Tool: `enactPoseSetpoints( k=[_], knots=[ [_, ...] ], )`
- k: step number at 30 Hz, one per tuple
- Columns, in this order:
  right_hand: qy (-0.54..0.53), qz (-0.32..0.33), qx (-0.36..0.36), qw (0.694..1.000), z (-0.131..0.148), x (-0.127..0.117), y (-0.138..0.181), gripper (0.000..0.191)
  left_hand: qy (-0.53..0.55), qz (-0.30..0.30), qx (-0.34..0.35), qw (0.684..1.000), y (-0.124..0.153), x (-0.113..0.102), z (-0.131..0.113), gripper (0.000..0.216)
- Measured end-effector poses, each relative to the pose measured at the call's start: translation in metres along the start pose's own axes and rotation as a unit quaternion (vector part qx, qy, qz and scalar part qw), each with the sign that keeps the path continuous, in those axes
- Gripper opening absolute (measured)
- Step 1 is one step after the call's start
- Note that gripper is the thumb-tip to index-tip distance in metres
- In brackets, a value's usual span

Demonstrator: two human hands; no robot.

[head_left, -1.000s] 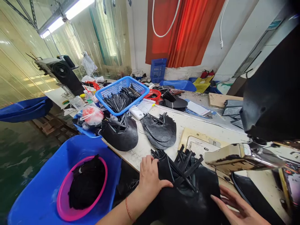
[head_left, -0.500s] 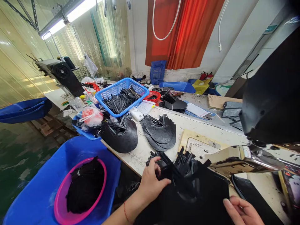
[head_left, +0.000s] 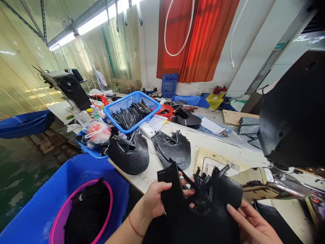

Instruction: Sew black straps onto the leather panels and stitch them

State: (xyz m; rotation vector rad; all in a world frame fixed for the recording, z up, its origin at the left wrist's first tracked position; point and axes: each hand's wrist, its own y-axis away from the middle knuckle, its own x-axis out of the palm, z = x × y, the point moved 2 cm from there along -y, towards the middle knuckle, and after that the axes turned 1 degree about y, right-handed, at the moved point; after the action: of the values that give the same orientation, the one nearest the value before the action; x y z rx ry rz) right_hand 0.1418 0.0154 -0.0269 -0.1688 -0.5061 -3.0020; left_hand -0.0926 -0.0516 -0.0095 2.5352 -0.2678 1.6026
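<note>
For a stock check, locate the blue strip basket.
In the head view, the blue perforated basket of black strips is left of centre, beyond the curved black pieces, beside the red basket.

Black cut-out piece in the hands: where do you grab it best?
The black cut-out piece is probably best pinched by its two side flaps, one hand from each outer side. Between them is a curved notch with loose black strips, so the flaps offer a cleaner grip. The left hand and right hand sit roughly there.
</note>
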Motion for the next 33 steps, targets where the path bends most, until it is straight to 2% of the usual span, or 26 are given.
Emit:
enactPoseSetpoints(
  k=[3, 5, 6, 7, 10, 11, 13, 15, 16, 17, 18, 20, 22, 24, 27, 29, 31, 33],
  knots=[
    [0.048, 0.032, -0.062, 0.996, 0.041, 0.038, -0.032, 0.049, -0.04, -0.016, 0.024, 0.999, -0.032, 0.01, -0.036, 0.035],
    [0.088, 0.055, -0.108, 0.989, 0.067, 0.063, -0.062, 0.054, -0.13, -0.061, 0.049, 0.988, -0.063, 0.013, -0.069, 0.031],
    [0.095, 0.049, -0.122, 0.987, 0.076, 0.072, -0.076, 0.059, -0.22, -0.104, 0.059, 0.968, -0.078, 0.011, -0.086, 0.033],
    [0.108, 0.043, -0.134, 0.984, 0.083, 0.078, -0.087, 0.065, -0.321, -0.157, 0.08, 0.93, -0.091, 0.008, -0.103, 0.034],
    [0.168, 0.03, -0.149, 0.974, 0.077, 0.07, -0.094, 0.074, -0.402, -0.25, 0.145, 0.869, -0.103, -0.005, -0.128, 0.034],
    [0.199, 0.03, -0.149, 0.968, 0.067, 0.059, -0.088, 0.074, -0.417, -0.272, 0.164, 0.852, -0.096, -0.011, -0.126, 0.035],
    [0.268, 0.021, -0.145, 0.952, 0.035, 0.028, -0.066, 0.073, -0.463, -0.302, 0.185, 0.813, -0.071, -0.024, -0.104, 0.039],
    [0.404, -0.035, -0.187, 0.895, -0.001, -0.008, -0.04, 0.079, -0.523, -0.301, 0.171, 0.779, -0.039, -0.035, -0.063, 0.036],
    [0.44, -0.046, -0.187, 0.877, -0.019, -0.024, -0.028, 0.083, -0.614, -0.282, 0.152, 0.721, -0.024, -0.038, -0.041, 0.04],
    [0.46, -0.047, -0.18, 0.868, -0.036, -0.037, -0.017, 0.085, -0.681, -0.272, 0.132, 0.666, -0.012, -0.04, -0.019, 0.055],
    [0.478, -0.05, -0.17, 0.86, -0.049, -0.047, -0.008, 0.085, -0.724, -0.266, 0.11, 0.627, -0.003, -0.043, 0.0, 0.07],
    [0.505, -0.059, -0.158, 0.846, -0.066, -0.056, 0.005, 0.081, -0.776, -0.269, 0.084, 0.565, 0.007, -0.045, 0.026, 0.088],
    [0.532, -0.08, -0.176, 0.825, -0.069, -0.055, 0.014, 0.076, -0.799, -0.282, 0.088, 0.524, 0.009, -0.045, 0.037, 0.088],
    [0.549, -0.099, -0.225, 0.799, -0.064, -0.047, 0.02, 0.074, -0.814, -0.291, 0.112, 0.49, 0.008, -0.043, 0.039, 0.085],
    [0.566, -0.118, -0.309, 0.755, -0.053, -0.034, 0.029, 0.07, -0.825, -0.293, 0.155, 0.458, 0.008, -0.039, 0.038, 0.084],
    [0.566, -0.123, -0.343, 0.739, -0.048, -0.027, 0.034, 0.067, -0.821, -0.292, 0.178, 0.457, 0.009, -0.037, 0.039, 0.081],
    [0.551, -0.132, -0.345, 0.749, -0.047, -0.025, 0.036, 0.067, -0.808, -0.295, 0.195, 0.472, 0.011, -0.036, 0.041, 0.075],
    [0.512, -0.15, -0.308, 0.788, -0.051, -0.03, 0.034, 0.068, -0.785, -0.298, 0.201, 0.504, 0.01, -0.036, 0.042, 0.063]
  ],
)
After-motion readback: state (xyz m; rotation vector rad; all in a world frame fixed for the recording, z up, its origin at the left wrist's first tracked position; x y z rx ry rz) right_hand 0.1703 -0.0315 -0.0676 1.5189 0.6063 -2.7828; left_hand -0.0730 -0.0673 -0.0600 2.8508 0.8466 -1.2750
